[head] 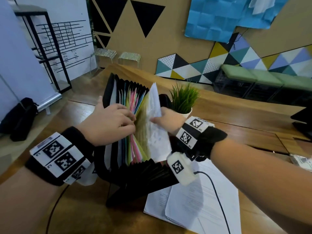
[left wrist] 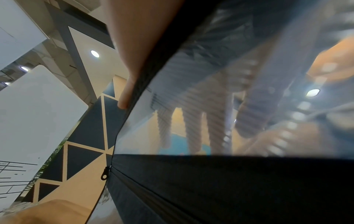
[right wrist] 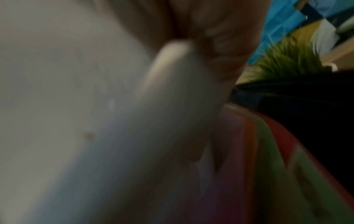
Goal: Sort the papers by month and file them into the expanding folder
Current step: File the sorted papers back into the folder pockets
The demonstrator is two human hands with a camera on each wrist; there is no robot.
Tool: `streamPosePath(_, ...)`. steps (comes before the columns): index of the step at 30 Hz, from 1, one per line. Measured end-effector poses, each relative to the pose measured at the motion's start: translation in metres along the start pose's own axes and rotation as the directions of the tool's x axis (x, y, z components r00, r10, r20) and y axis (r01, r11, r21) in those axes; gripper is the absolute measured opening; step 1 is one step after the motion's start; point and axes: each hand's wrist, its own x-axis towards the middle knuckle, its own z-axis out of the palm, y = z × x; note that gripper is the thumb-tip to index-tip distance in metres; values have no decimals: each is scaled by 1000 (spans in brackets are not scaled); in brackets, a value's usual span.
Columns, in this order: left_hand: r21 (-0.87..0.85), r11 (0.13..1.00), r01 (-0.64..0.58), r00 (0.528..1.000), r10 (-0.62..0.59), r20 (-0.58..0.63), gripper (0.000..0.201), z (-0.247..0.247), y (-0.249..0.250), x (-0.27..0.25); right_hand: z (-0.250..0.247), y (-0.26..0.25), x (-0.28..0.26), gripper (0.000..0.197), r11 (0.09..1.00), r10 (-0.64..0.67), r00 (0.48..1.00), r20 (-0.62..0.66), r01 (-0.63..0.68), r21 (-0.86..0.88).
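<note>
A black expanding folder [head: 148, 173] stands fanned open on the wooden table, with coloured dividers [head: 133, 102] showing inside. My left hand [head: 109, 122] lies over the dividers, its fingers curled on their top edges and holding them to the left. My right hand [head: 166, 119] pinches a white printed sheet [head: 156, 130] that stands partly down in a pocket near the right end. In the left wrist view the folder's black wall [left wrist: 210, 189] fills the frame below my thumb [left wrist: 132, 60]. The right wrist view is blurred, mostly the white sheet [right wrist: 76, 121].
More white papers [head: 202, 205] lie on the table in front of the folder, under my right wrist. A potted green plant [head: 183, 102] stands just behind my right hand. A dark object [head: 302, 120] sits at the table's right edge.
</note>
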Motion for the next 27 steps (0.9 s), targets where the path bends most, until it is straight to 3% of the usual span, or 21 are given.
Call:
streamPosePath(2, -2, 1000, 5, 1000, -5, -11, 77, 0, -4, -2, 12, 4, 4, 20, 993, 69, 987, 143, -82, 90)
streamPosePath(4, -25, 1000, 17, 999, -18, -30, 73, -1, -10, -6, 12, 7, 7, 22, 995, 93, 980, 176, -97, 10)
streamPosePath(7, -67, 997, 27, 999, -28, -25, 66, -1, -15, -11, 10, 8, 9, 39, 995, 53, 984, 169, -38, -89)
streamPosePath(12, 12, 1000, -14, 999, 15, -40, 69, 1, -8, -6, 15, -3, 9, 33, 983, -24, 965, 261, 70, -170)
streamPosePath(14, 24, 1000, -15, 998, 16, -55, 69, 2, -8, -6, -2, -1, 3, 30, 957, -99, 978, 184, 144, -251)
streamPosePath(16, 7, 1000, -8, 997, 9, -75, 67, 3, -11, -7, -22, 20, -6, 34, 958, -122, 992, -25, 111, -263)
streamPosePath(18, -32, 999, 0, 994, -4, -109, 62, 6, -16, -9, -32, 51, -23, 58, 994, 26, 994, -104, -37, -103)
streamPosePath(20, -46, 999, 8, 989, -14, -145, 55, 8, -21, -13, -17, 74, -43, 59, 950, 179, 977, 114, -202, 238)
streamPosePath(22, -49, 999, 10, 982, -19, -190, 51, 10, -26, -15, 10, 90, -61, 36, 760, 169, 939, 300, -318, 567)
streamPosePath(24, -60, 998, 7, 977, -19, -215, 48, 11, -28, -16, 31, 94, -75, 17, 614, 120, 947, 298, -307, 728)
streamPosePath(27, 1, 999, -53, 982, 53, -180, 47, 7, -23, -17, 41, 98, -80, 17, 596, 72, 972, 222, -221, 772)
